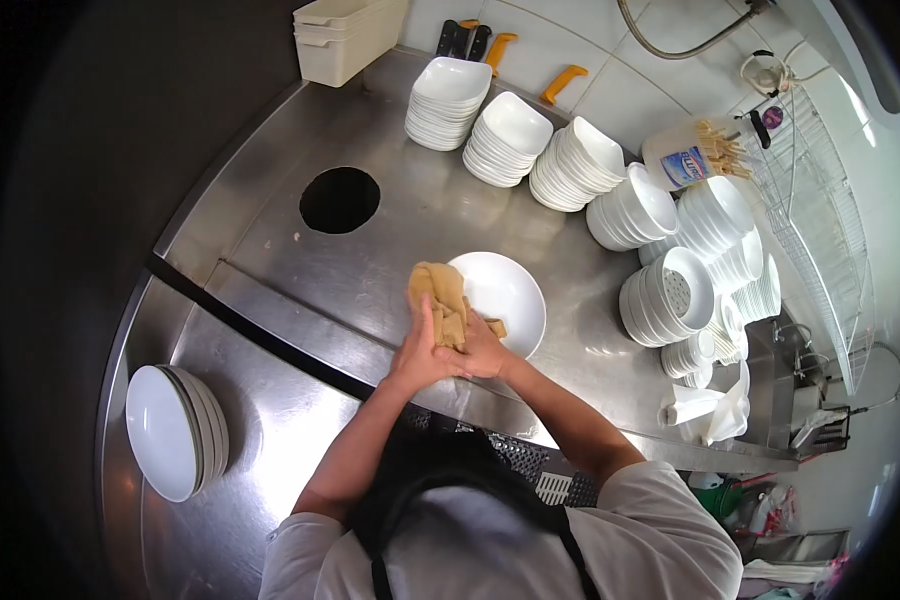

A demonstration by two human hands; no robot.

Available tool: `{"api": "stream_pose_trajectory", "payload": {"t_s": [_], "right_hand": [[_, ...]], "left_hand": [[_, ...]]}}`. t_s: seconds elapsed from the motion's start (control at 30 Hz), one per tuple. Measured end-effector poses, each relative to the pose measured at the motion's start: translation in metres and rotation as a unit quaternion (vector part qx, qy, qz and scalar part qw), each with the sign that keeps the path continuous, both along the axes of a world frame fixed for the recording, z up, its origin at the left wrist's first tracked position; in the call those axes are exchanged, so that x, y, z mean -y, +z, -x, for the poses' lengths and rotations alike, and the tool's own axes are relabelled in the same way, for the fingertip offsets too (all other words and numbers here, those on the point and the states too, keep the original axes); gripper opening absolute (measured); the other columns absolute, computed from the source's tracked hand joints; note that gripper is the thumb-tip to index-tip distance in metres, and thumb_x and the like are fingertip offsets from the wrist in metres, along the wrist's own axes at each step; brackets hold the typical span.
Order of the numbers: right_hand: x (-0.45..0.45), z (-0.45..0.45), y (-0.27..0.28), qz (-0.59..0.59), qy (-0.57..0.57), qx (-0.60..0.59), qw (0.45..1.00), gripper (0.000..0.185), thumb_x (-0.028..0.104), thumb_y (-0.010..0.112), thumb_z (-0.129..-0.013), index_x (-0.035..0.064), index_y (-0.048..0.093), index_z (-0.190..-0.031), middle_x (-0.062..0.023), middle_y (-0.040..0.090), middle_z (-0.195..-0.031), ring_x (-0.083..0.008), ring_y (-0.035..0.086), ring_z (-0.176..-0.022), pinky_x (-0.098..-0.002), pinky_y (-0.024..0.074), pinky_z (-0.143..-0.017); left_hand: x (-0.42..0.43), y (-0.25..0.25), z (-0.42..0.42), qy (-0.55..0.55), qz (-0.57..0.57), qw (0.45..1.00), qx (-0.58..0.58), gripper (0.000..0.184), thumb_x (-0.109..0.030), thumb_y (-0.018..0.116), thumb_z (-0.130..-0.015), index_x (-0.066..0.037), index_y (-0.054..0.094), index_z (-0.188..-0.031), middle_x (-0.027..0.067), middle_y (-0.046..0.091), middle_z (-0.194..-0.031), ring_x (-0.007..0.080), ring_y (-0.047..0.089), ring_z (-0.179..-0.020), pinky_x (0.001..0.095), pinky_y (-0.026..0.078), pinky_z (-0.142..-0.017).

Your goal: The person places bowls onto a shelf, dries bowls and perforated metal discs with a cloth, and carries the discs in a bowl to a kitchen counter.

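So both hands are right together here, pretty much in the middle of the view, so I'm calling that the centre of the dial with 12 at the top. The left forearm comes in from between 7 and 8 o'clock, the right one from about 4, elbows out wide, and they meet in a V.

The left hand [422, 352] is closed around the lower part of a tan cloth [437, 288], with one digit pointing up along the fabric toward 12. The right hand [482, 352] comes across to meet it, the two overlapping low down near the wrists. Its fingers are mostly hidden, so I honestly can't tell if it's gripping cloth, the dish or both.

The cloth is bunched up at 12 o'clock from the hands and covers the left edge of a round white dish [510, 300], with a small flap showing past the right hand. The dish itself sits at about 2, over the steel counter [410, 215].

Around that: a round hole [340, 200] in the counter at 11, squarish white bowls [508, 140] stacked between 12 and 1, a stack with a perforated piece [667, 295] on top between 2 and 3, and tilted round plates [175, 432] between 8 and 9.
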State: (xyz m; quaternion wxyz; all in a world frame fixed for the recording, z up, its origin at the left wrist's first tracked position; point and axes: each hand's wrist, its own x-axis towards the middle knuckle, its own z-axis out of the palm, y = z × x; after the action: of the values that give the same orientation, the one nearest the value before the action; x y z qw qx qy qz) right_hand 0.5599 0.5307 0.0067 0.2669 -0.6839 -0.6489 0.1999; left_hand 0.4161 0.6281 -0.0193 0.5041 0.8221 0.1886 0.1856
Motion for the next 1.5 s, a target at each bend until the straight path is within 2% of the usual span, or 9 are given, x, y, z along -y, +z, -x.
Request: {"api": "stream_pose_trajectory", "payload": {"t_s": [0.27, 0.47, 0.63, 0.83, 0.9, 1.0, 1.2, 1.4, 1.5], "right_hand": [[0.069, 0.017, -0.002, -0.073, -0.231, -0.653, 0.718, 0.055, 0.033, 0.07, -0.092, 0.0068, 0.05, -0.137, -0.0119, 0.062, -0.125, -0.0236, 0.061, -0.114, -0.0403, 0.055, -0.091], [0.152, -0.01, 0.055, -0.271, -0.247, -0.729, 0.578, 0.067, 0.04, 0.066, -0.093, 0.0067, 0.039, -0.145, -0.0134, 0.055, -0.134, -0.0294, 0.061, -0.115, -0.0464, 0.0554, -0.092], [0.187, -0.002, 0.069, -0.365, -0.298, -0.647, 0.6, 0.067, 0.041, 0.064, -0.095, 0.0038, 0.039, -0.144, -0.0129, 0.053, -0.135, -0.0263, 0.058, -0.118, -0.0409, 0.0526, -0.095], [0.175, 0.037, 0.047, -0.4, -0.49, -0.286, 0.72, 0.038, 0.021, 0.067, -0.092, -0.0022, 0.06, -0.122, -0.0113, 0.067, -0.115, -0.0231, 0.063, -0.105, -0.0346, 0.0502, -0.091], [0.155, 0.045, 0.04, -0.33, -0.398, -0.034, 0.855, 0.048, 0.022, 0.074, -0.084, -0.0031, 0.06, -0.123, -0.022, 0.064, -0.119, -0.0378, 0.059, -0.116, -0.0444, 0.0434, -0.102], [0.125, 0.04, 0.085, -0.403, -0.439, 0.009, 0.803, 0.053, 0.025, 0.074, -0.085, -0.0036, 0.056, -0.126, -0.02, 0.065, -0.118, -0.0356, 0.061, -0.115, -0.042, 0.0454, -0.1], [0.128, -0.055, 0.151, -0.335, -0.29, -0.677, 0.587, 0.035, 0.024, 0.054, -0.1, 0.0014, 0.057, -0.127, -0.0073, 0.069, -0.11, -0.0182, 0.069, -0.093, -0.0323, 0.0572, -0.078], [0.079, 0.004, 0.069, -0.269, 0.054, -0.899, 0.343, 0.029, 0.024, 0.05, -0.101, 0.0066, 0.059, -0.123, -0.0094, 0.068, -0.107, -0.0213, 0.069, -0.093, -0.0363, 0.0584, -0.078], [0.077, 0.023, 0.113, -0.194, -0.162, -0.886, 0.389, 0.031, 0.031, 0.049, -0.102, 0.0095, 0.059, -0.121, -0.0112, 0.066, -0.113, -0.0253, 0.065, -0.104, -0.043, 0.0557, -0.087]], "left_hand": [[0.007, 0.013, 0.006, 0.006, -0.171, 0.985, 0.012, 0.146, -0.053, 0.093, -0.044, -0.01, 0.009, -0.156, 0.0357, 0.006, -0.157, 0.0512, 0.011, -0.146, 0.0735, 0.004, -0.112], [-0.029, 0.052, -0.011, -0.234, -0.406, 0.878, -0.096, 0.079, -0.041, 0.086, -0.064, -0.019, 0.06, -0.135, 0.0208, 0.031, -0.156, 0.042, 0.018, -0.148, 0.0763, -0.002, -0.109], [-0.035, 0.016, -0.039, -0.35, -0.538, 0.766, 0.005, 0.036, -0.013, 0.053, -0.088, -0.009, 0.063, -0.123, 0.0132, 0.067, -0.12, 0.033, 0.064, -0.111, 0.0458, 0.047, -0.101], [0.031, 0.072, -0.048, -0.334, -0.334, 0.876, -0.098, 0.027, -0.014, 0.063, -0.082, -0.006, 0.068, -0.107, 0.0158, 0.07, -0.104, 0.0351, 0.069, -0.091, 0.0465, 0.055, -0.079], [0.059, 0.09, -0.052, -0.299, -0.253, 0.916, 0.088, 0.024, -0.014, 0.067, -0.08, -0.004, 0.067, -0.102, 0.0165, 0.069, -0.094, 0.0357, 0.068, -0.086, 0.0454, 0.054, -0.073], [0.081, 0.119, -0.061, -0.226, -0.217, 0.918, 0.243, 0.02, -0.016, 0.071, -0.082, -0.002, 0.067, -0.095, 0.0167, 0.069, -0.079, 0.0392, 0.067, -0.07, 0.0431, 0.053, -0.061], [0.095, 0.193, -0.018, -0.242, -0.229, 0.913, 0.237, 0.017, -0.015, 0.079, -0.079, -0.002, 0.07, -0.087, 0.0129, 0.063, -0.061, 0.0327, 0.064, -0.052, 0.0387, 0.049, -0.049], [0.073, 0.179, -0.034, -0.177, -0.374, 0.863, 0.288, 0.03, -0.007, 0.07, -0.077, 0.004, 0.07, -0.105, 0.0186, 0.072, -0.104, 0.0302, 0.072, -0.095, 0.0393, 0.059, -0.077], [0.042, 0.182, -0.021, -0.13, -0.337, 0.909, 0.207, 0.017, -0.007, 0.07, -0.081, 0.001, 0.07, -0.096, 0.0167, 0.073, -0.098, 0.0314, 0.073, -0.092, 0.0387, 0.06, -0.077]]}}
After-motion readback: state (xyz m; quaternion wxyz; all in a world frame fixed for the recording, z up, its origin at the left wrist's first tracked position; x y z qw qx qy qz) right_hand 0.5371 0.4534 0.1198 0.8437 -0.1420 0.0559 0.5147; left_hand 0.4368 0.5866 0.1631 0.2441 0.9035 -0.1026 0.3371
